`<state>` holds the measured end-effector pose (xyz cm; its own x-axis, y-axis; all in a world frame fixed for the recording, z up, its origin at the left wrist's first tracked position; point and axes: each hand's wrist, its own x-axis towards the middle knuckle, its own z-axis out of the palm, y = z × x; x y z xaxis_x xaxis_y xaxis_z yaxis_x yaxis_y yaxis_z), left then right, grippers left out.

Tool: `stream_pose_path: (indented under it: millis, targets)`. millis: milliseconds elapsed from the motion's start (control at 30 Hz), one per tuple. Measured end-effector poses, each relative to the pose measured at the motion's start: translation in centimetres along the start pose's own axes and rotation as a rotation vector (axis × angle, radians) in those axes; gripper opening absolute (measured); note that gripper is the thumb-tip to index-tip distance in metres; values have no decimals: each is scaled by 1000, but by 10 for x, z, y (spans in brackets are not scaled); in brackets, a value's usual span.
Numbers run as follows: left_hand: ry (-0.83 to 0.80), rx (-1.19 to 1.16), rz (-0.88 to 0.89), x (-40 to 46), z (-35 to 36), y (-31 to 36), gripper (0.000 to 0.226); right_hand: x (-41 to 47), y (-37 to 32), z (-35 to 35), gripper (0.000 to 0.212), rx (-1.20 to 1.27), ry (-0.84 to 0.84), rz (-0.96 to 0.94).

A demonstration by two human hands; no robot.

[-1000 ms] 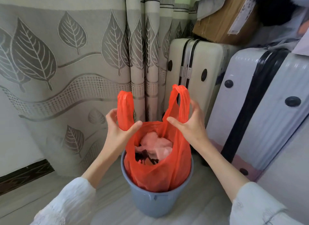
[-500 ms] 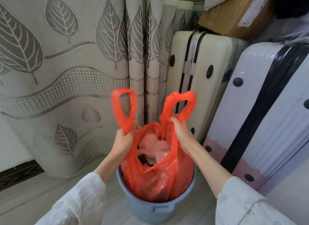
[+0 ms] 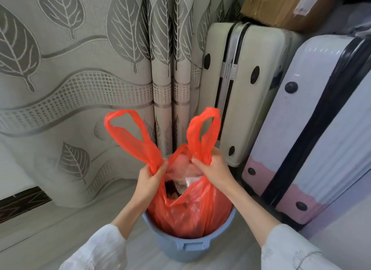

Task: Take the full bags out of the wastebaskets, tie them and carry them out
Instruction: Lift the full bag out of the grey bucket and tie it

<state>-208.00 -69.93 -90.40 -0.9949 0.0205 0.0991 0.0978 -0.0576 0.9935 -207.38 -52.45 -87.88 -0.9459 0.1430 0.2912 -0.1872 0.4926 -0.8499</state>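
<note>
I am looking down at two white sleeves, the left sleeve [image 3: 100,249] and the right sleeve [image 3: 291,249], reaching over one blue wastebasket [image 3: 186,249] that is standing on the pale floor [image 3: 50,239]. One red bag [image 3: 190,213] is sitting inside the wastebasket, its body bulging above the rim just below my fingers, its mouth gaping between both hands and showing pink and white rubbish inside. My left hand [image 3: 147,181] is gripping the base of the left handle loop [image 3: 126,133], fingers curled tight around the gathered plastic. My right hand [image 3: 213,169] is gripping the base of the right handle loop [image 3: 202,129] the same way, thumb and fingers clamped on it. Both loops are standing up and outward beyond my fingertips, apart from each other.

Beyond the left fingers, a grey curtain [image 3: 80,68] printed with leaves is hanging down to the floor, with a dark baseboard [image 3: 22,205] showing at its lower left edge. Open floor is lying to the left of the left hand and in front of the wastebasket. Just beyond and beside the right fingers, two suitcases are standing close together: a cream suitcase [image 3: 241,84] near the wastebasket rim and a pale lilac suitcase [image 3: 313,129] with a black band and a pink lower part, closing off that side. One cardboard box [image 3: 281,6] is resting on top of the cream suitcase; its white label [image 3: 307,2] is too blurred for me to read.
</note>
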Motion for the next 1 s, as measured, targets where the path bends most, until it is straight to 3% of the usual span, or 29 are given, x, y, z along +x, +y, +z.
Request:
stream_pose_path:
  millis: [67, 133, 233, 333, 533, 800, 1000]
  targets:
    - [66, -94, -45, 6, 3, 0, 27, 2, -8, 1, 20, 151, -26, 110]
    - [158, -264, -144, 16, 8, 6, 33, 7, -15, 3, 39, 361, -22, 252]
    - [214, -509, -261, 25, 19, 26, 34, 22, -30, 1, 51, 508, 125, 357]
    - [234, -668, -242, 37, 31, 61, 35, 46, -55, -14, 45, 614, 239, 312]
    - [189, -785, -123, 48, 41, 131, 36, 61, -122, -45, 45, 743, 223, 131]
    - [235, -717, 108, 37, -16, 229, 37, 60, -225, -40, 49, 995, 43, 71]
    - [366, -524, 145, -10, -112, 230, 35, 28, -267, 45, 44, 1042, -199, 165]
